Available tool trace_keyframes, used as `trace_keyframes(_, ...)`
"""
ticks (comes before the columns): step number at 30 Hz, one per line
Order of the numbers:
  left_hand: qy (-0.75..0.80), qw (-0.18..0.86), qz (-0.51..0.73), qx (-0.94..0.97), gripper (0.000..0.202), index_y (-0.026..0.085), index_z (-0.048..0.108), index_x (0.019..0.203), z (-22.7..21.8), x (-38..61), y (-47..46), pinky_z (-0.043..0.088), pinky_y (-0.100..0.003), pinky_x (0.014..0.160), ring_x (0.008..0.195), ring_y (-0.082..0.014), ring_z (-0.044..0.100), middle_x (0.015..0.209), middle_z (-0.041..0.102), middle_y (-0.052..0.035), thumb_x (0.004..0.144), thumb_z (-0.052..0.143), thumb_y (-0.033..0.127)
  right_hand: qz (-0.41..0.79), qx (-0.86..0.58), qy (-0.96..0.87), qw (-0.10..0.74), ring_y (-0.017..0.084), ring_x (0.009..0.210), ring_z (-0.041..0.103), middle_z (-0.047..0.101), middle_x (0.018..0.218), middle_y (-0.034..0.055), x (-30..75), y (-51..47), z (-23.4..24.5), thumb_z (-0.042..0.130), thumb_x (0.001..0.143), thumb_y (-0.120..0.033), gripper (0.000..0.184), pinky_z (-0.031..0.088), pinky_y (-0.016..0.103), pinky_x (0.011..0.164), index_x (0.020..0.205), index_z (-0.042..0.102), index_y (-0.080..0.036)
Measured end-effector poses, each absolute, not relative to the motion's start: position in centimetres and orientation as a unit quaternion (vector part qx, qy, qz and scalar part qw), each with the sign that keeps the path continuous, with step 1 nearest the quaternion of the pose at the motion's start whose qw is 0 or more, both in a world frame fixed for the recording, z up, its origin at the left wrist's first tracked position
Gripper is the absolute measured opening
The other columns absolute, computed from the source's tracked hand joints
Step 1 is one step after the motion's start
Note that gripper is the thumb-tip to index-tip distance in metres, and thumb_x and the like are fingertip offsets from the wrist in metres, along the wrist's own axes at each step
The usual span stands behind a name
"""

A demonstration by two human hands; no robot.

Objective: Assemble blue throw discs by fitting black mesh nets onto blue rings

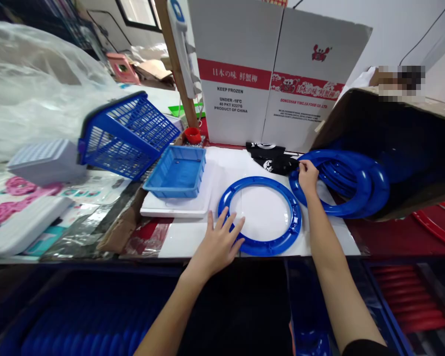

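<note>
A blue plastic ring point(296, 225) lies flat on the white work surface, its inner side with small ribs facing up. My left hand point(220, 242) rests at the ring's lower left edge with its fingers spread. Behind the ring is a small pile of black pieces with white print point(278, 164), perhaps cloth or stickers. My right hand point(307, 175) has its fingertips pinched at the right end of that pile, on a black piece. Several more blue rings point(378, 183) spill from a cardboard box point(404, 106) just right of this hand.
A light blue tray point(202, 170) sits on a white foam slab point(170, 210). Left of it leans a blue basket point(133, 133). A white printed carton point(241, 113) stands at the back. Red rings point(433, 225) lie far right; blue rings point(96, 341) fill a bin below the table.
</note>
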State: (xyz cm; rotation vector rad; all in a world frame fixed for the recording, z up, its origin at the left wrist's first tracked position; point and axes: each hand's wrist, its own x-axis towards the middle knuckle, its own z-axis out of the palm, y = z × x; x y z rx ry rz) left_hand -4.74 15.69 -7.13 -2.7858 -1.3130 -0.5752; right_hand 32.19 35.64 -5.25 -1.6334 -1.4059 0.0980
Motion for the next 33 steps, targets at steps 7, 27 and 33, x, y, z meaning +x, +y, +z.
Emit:
trace_keyframes(7, -0.342, -0.042, -0.194, -0.918, 0.063, 0.025, 0.041, 0.169, -7.4, 3.5, 9.6, 0.032, -0.073, 0.127, 0.158, -0.0403, 0.045, 0.167, 0.052, -0.0166, 0.108, 0.056, 0.035, -0.043, -0.628, -0.538, 0.561, 0.029, 0.122, 0.066, 0.071, 0.127, 0.0176, 30.6, 35.0, -4.1, 0.03, 0.108, -0.037, 0.044, 0.051, 0.045, 0.111, 0.122, 0.067, -0.017)
trace_keyframes(27, -0.379, -0.228, -0.169, -0.881, 0.051, 0.014, 0.061, 0.147, -5.1, -6.8, 23.1, 0.042, -0.059, 0.125, 0.099, -0.0279, 0.077, 0.091, 0.077, -0.0065, 0.106, 0.057, 0.045, 0.455, -0.375, -0.58, 0.562, 0.021, 0.085, 0.069, 0.065, 0.089, 0.0009, 25.9, 29.7, -1.2, 0.073, 0.084, -0.05, 0.032, 0.059, 0.034, 0.08, 0.098, 0.06, -0.024)
trace_keyframes(33, -0.404, -0.178, -0.026, -0.897, 0.047, 0.017, 0.062, 0.147, -0.2, -3.0, 28.9, 0.057, -0.038, 0.092, 0.101, -0.0291, 0.076, 0.111, 0.081, -0.0123, 0.106, 0.057, 0.038, 0.575, -0.253, -0.769, 0.115, 0.019, 0.097, 0.071, 0.077, 0.104, 0.0069, 23.4, 28.3, -0.1, 0.075, 0.095, -0.047, 0.034, 0.057, 0.03, 0.087, 0.109, 0.077, -0.016)
